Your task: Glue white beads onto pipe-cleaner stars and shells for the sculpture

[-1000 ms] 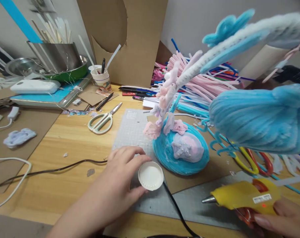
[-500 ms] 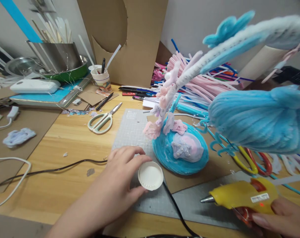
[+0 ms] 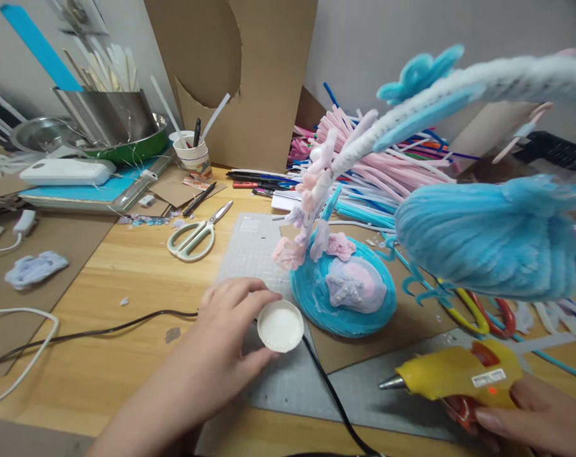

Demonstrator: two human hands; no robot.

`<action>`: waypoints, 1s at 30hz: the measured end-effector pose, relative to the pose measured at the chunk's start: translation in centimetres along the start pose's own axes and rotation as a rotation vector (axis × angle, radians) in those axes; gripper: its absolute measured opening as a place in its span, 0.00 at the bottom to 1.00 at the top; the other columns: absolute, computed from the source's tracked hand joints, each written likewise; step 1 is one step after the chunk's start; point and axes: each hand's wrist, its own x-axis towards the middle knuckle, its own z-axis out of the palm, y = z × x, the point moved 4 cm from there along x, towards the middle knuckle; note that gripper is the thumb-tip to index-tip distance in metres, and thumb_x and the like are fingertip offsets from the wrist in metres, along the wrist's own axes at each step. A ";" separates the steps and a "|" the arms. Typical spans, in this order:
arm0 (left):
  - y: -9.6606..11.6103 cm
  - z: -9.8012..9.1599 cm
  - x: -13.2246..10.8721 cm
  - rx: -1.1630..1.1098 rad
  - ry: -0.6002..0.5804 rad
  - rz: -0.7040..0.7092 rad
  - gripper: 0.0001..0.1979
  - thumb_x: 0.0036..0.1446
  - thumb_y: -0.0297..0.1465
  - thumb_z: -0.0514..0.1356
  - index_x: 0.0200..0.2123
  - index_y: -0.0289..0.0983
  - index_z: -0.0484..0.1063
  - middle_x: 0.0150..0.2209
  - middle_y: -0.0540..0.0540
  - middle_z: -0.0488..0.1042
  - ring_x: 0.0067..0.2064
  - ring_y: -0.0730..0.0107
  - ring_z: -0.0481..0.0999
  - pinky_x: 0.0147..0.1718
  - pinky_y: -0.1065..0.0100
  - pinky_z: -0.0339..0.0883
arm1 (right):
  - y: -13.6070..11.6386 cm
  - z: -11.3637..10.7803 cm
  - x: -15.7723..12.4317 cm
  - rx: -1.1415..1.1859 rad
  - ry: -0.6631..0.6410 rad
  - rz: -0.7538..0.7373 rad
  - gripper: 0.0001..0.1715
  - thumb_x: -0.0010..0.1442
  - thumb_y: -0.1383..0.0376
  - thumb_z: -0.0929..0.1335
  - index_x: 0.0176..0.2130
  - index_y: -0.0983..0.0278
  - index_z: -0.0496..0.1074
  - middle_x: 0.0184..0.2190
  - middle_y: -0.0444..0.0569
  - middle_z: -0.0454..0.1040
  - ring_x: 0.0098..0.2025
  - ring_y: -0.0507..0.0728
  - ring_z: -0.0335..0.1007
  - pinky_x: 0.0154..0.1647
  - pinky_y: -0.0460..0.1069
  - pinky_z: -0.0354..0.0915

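Between thumb and fingers, my left hand (image 3: 235, 333) grips a small round white cup (image 3: 281, 326) by its side, its open face turned toward me with small dots along the inner edge. My right hand (image 3: 530, 412) is wrapped round a yellow hot glue gun (image 3: 459, 374), its metal nozzle pointing left toward the cup, apart from it. Just behind the cup stands a pipe-cleaner sculpture with a round blue base (image 3: 345, 324), pink and lilac flowers and a white arched stem (image 3: 412, 108). A blue fluffy pleated shade (image 3: 483, 241) hangs at its right.
Green-handled scissors (image 3: 193, 240) lie left of a grey cutting mat (image 3: 250, 247). Red and yellow handles (image 3: 478, 311) sit below the shade. Pink pipe cleaners (image 3: 364, 149) are heaped behind. A black cord (image 3: 335, 393) crosses the mat. A paper cup (image 3: 193, 155) holds pens.
My left hand and the white cup have shifted slightly left and up. The glue gun sits slightly further left. The whole view has shifted a little.
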 end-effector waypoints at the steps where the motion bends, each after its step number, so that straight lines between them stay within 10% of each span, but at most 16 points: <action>1: -0.3 -0.1 0.2 0.015 0.030 -0.018 0.23 0.52 0.36 0.64 0.51 0.47 0.65 0.53 0.45 0.67 0.55 0.53 0.65 0.53 0.50 0.58 | -0.1 0.0 0.0 -0.001 0.012 -0.002 0.20 0.46 0.44 0.70 0.27 0.55 0.80 0.24 0.48 0.77 0.26 0.61 0.71 0.26 0.50 0.68; 10: -3.2 -0.5 1.9 0.134 0.263 -0.288 0.24 0.52 0.40 0.63 0.51 0.40 0.67 0.51 0.41 0.70 0.54 0.49 0.67 0.51 0.49 0.60 | -0.1 0.5 0.0 0.040 0.083 0.039 0.26 0.44 0.41 0.70 0.25 0.60 0.77 0.21 0.47 0.74 0.24 0.57 0.66 0.24 0.47 0.61; 30: -3.6 -0.3 2.2 0.108 0.275 -0.309 0.24 0.52 0.39 0.63 0.51 0.37 0.68 0.50 0.40 0.70 0.54 0.50 0.67 0.52 0.49 0.60 | -1.4 0.8 -0.2 -0.072 0.070 0.074 0.28 0.46 0.38 0.67 0.23 0.59 0.75 0.22 0.47 0.72 0.27 0.58 0.66 0.30 0.48 0.62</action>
